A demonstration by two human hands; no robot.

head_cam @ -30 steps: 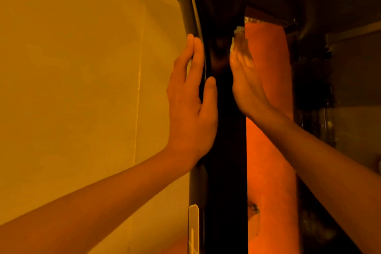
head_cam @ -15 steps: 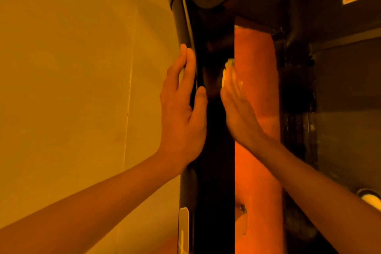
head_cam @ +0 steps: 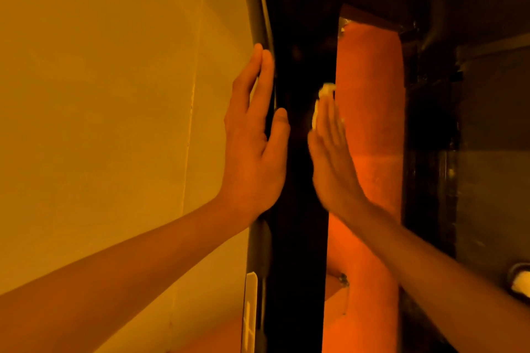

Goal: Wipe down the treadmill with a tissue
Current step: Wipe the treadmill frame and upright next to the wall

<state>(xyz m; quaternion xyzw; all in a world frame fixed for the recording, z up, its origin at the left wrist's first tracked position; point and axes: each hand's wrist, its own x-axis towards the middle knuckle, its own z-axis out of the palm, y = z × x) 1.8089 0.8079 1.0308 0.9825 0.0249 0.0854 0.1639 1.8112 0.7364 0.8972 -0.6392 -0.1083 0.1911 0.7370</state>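
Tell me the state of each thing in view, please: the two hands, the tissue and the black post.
left hand: open, flat against the black post on its left edge
right hand: fingers straight, pressing the tissue onto the post
tissue: bunched, showing past the fingertips
black post: upright, between both hands

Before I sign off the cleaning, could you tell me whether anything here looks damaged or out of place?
Nothing stands out. The right hand presses the tissue on the treadmill upright; the left hand rests flat on its other edge. The orange light could hide fine marks.

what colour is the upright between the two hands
Black upright, seen in the head view under orange light.
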